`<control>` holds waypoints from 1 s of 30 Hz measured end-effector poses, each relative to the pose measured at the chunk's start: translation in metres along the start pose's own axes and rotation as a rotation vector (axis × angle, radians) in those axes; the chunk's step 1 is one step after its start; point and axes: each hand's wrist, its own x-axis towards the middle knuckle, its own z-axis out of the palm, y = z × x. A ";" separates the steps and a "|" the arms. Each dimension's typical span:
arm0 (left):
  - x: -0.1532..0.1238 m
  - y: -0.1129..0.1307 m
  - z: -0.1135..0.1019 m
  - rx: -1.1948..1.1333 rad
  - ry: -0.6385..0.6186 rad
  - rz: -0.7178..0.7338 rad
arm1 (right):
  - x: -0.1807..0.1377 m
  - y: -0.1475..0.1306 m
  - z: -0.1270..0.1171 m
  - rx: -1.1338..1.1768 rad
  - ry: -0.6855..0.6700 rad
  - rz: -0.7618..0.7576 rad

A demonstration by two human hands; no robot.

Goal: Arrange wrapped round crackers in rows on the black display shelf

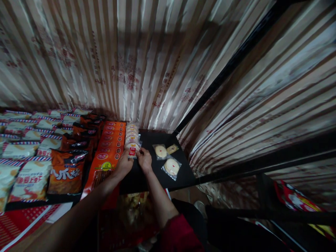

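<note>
Left hand (124, 164), right hand (144, 159), fingers (139, 151) seemingly pinching front cake packet (133, 149)

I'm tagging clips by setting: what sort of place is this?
Probably a small shop or stall selling snacks: a black shelf carries neat rows of orange packets and striped-edged crisp bags, and the left hand and right hand touch a row of wrapped round cakes.

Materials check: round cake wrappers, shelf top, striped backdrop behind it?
Cake wrappers: clear glossy plastic film, likely; pale cakes show through, edges glint. Shelf top: matte black board, painted metal or laminate, cannot tell. Striped backdrop: shiny creased sheet, foil or plastic by its sheen. Left hand and right hand touch the row's front pack.
</note>
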 end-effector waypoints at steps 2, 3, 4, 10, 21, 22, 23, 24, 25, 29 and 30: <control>0.001 0.004 0.001 0.122 -0.007 -0.019 | 0.002 -0.001 0.001 -0.018 -0.005 0.008; 0.001 0.006 0.001 0.177 -0.017 -0.019 | 0.003 -0.001 0.002 -0.017 -0.009 0.013; 0.001 0.006 0.001 0.215 -0.030 -0.012 | 0.004 -0.002 0.003 -0.012 -0.013 0.016; 0.005 0.002 0.001 0.296 -0.053 0.032 | 0.008 0.002 0.008 0.012 -0.001 -0.008; 0.013 -0.012 0.004 0.380 -0.018 0.113 | 0.007 -0.007 0.006 -0.148 -0.044 -0.040; 0.013 -0.012 0.004 0.393 -0.023 0.116 | 0.006 -0.007 0.006 -0.161 -0.044 -0.045; 0.012 -0.011 0.003 0.405 -0.031 0.120 | 0.006 -0.007 0.006 -0.171 -0.043 -0.047; 0.011 -0.010 0.002 0.417 -0.040 0.126 | 0.005 -0.007 0.007 -0.181 -0.040 -0.049; 0.010 -0.008 0.002 0.430 -0.046 0.133 | 0.005 -0.007 0.007 -0.190 -0.036 -0.050; 0.003 -0.003 0.002 0.492 -0.059 0.120 | 0.004 -0.006 0.009 -0.219 -0.027 -0.049; 0.002 -0.003 0.002 0.504 -0.070 0.105 | 0.003 -0.006 0.010 -0.226 -0.025 -0.049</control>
